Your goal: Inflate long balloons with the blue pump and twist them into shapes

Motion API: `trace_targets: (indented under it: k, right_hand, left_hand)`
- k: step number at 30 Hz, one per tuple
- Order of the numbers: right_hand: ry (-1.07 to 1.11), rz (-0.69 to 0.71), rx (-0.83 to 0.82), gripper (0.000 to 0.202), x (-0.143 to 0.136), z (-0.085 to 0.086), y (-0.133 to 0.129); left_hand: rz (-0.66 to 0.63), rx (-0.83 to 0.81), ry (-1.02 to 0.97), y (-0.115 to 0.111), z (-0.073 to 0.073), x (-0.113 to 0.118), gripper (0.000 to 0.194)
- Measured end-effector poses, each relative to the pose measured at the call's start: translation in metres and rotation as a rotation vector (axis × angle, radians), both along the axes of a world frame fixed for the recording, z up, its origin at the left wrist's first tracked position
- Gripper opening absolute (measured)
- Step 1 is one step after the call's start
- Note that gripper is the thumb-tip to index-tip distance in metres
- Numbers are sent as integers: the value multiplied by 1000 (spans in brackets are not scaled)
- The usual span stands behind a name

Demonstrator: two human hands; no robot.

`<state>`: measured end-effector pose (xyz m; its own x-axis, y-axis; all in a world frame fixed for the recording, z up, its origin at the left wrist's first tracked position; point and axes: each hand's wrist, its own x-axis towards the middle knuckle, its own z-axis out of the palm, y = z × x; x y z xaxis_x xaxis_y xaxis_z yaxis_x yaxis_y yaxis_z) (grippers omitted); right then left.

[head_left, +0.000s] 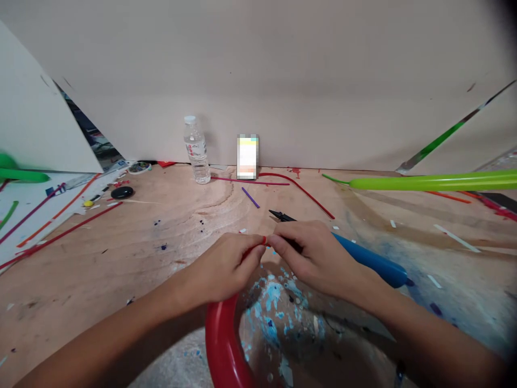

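Note:
A long inflated red balloon (226, 345) curves up from the bottom edge to my left hand (232, 264), whose fingers are closed on its end. My right hand (311, 253) meets it at the fingertips, thumb and fingers pinched at the small red tip that shows between the two hands. Just behind my right hand lie the black pointed jaws of a tool (283, 216). An inflated blue balloon (371, 261) extends from behind my right hand and passes behind my right forearm.
Near the upright panel stand a water bottle (197, 153) and a blurred phone (247, 157). Uninflated balloons, including a red one (309, 195) and a purple one (251, 198), lie around. A green inflated balloon (436, 181) stretches rightward. A black oval object (121, 192) rests left.

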<state>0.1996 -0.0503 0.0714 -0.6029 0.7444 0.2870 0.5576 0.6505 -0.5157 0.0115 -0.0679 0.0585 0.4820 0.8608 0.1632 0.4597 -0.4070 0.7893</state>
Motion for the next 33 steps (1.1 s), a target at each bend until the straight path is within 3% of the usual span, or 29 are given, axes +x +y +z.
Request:
trace_targets:
  k: [6, 12, 16, 21, 25, 28, 33]
  right_hand:
    - [41, 14, -163, 35, -13, -5, -1]
    - [217, -53, -332, 29, -11, -8, 4]
    - [368, -37, -456, 20, -18, -20, 7]
    - [730, 91, -769, 35, -32, -37, 5]
    - [847, 33, -944, 40, -33, -45, 2]
    - [755, -35, -800, 37, -29, -42, 4]
    - [491, -8, -413, 25, -21, -21, 9]
  left_hand:
    - [44, 63, 101, 1, -11, -2, 20]
    - [113, -166, -210, 16, -17, -9, 33]
    - [147, -22, -359, 14, -19, -4, 30]
    - [172, 90, -418, 7, -26, 3, 30]
    - [119, 104, -376, 4, -30, 5, 36]
    - [89, 155, -320, 3, -30, 4, 40]
    - [107, 172, -292, 1, -21, 4, 38]
